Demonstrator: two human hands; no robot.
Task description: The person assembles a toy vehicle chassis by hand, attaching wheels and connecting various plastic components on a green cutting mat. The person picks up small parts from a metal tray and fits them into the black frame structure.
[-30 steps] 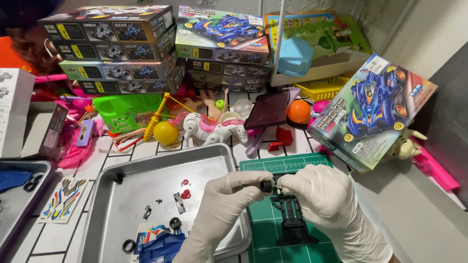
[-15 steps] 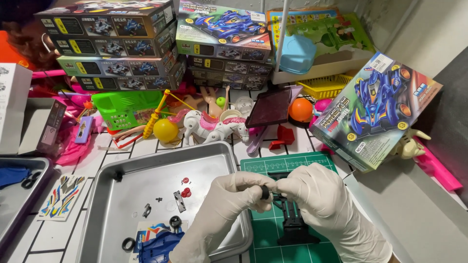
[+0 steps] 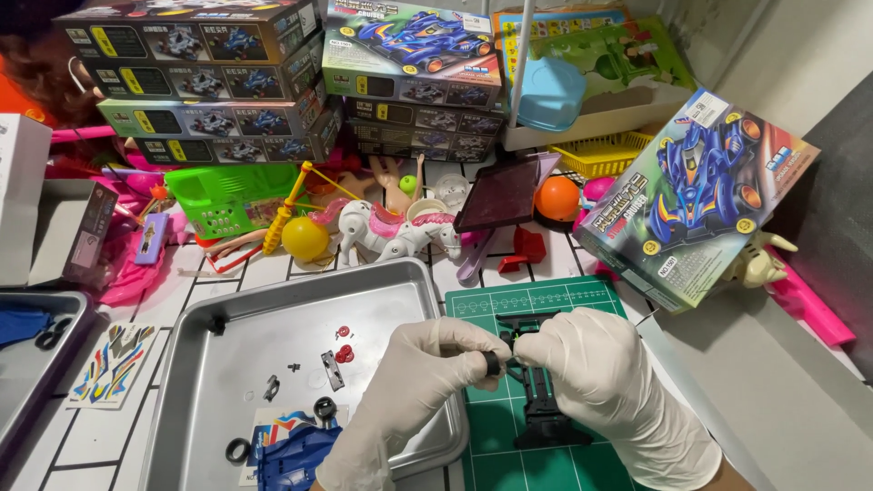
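Your left hand point(image 3: 427, 373) pinches a small black wheel point(image 3: 492, 363); your right hand point(image 3: 596, 373) grips the black chassis point(image 3: 543, 414) above the green mat point(image 3: 546, 300).

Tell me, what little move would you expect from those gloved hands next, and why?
Probably pressing the small black wheel sideways onto the black car chassis. The left hand pinches the wheel right at the chassis edge, while the right hand steadies the frame over the green cutting mat. More wheels and small parts lie in the metal tray.

two gloved hands point(image 3: 427, 382), one metal tray point(image 3: 227, 318), one chassis point(image 3: 541, 400).
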